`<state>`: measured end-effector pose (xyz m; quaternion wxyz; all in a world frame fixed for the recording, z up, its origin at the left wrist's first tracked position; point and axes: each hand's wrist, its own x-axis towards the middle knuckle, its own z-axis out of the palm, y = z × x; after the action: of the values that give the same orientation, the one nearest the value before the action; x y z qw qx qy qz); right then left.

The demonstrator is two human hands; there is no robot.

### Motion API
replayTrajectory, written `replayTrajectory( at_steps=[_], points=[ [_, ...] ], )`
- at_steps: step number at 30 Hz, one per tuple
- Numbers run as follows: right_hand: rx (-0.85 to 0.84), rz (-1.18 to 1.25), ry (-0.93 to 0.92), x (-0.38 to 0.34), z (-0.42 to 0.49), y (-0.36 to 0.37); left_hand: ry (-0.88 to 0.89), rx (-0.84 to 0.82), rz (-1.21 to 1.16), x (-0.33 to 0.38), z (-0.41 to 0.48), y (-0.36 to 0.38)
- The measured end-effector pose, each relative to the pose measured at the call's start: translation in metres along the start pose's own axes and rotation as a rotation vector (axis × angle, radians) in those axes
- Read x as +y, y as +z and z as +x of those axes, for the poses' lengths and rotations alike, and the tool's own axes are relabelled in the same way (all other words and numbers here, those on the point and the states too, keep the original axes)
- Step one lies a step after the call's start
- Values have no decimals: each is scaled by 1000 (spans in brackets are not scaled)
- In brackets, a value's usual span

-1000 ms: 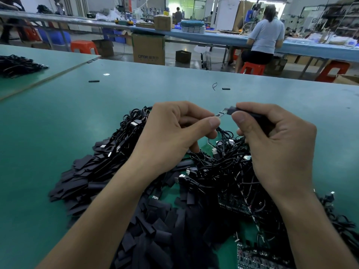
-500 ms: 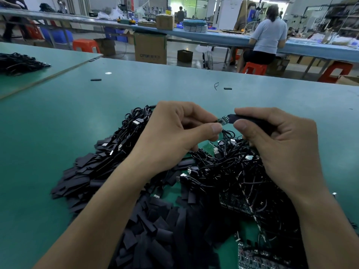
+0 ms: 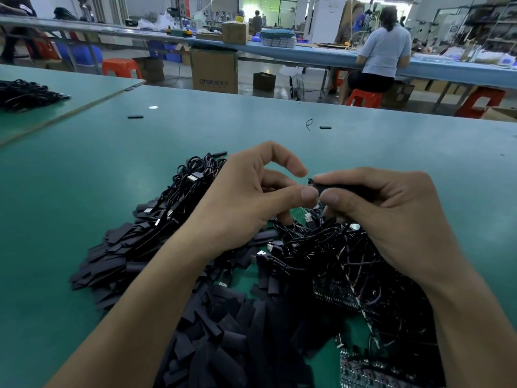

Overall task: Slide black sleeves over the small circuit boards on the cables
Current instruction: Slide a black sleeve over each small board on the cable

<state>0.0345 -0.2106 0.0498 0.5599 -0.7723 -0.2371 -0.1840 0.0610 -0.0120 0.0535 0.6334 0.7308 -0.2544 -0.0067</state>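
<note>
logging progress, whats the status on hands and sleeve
Right hand pinches sleeve. Left hand at its mouth, grip hidden. Board tip just showing. Nothing blocking.

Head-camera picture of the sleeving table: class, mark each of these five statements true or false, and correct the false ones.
1. The right hand pinches a black sleeve. True.
2. The pile of loose sleeves lies to the right of the cable tangle. False: it lies to the tangle's left and nearer the camera.
3. The table has a green top. True.
4. The seated person at the far bench sits on a blue stool. False: the stool is orange-red.
5. A cardboard box stands on the floor beyond the table. True.
</note>
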Motion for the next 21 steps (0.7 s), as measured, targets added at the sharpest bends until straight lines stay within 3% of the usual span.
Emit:
replayTrajectory(
  at_steps=[7,21],
  points=[
    [108,27,38,8,1,-1,4,124,88,-5,2,-2],
    [76,40,59,9,2,1,-15,19,173,-5,3,-6]
  ],
)
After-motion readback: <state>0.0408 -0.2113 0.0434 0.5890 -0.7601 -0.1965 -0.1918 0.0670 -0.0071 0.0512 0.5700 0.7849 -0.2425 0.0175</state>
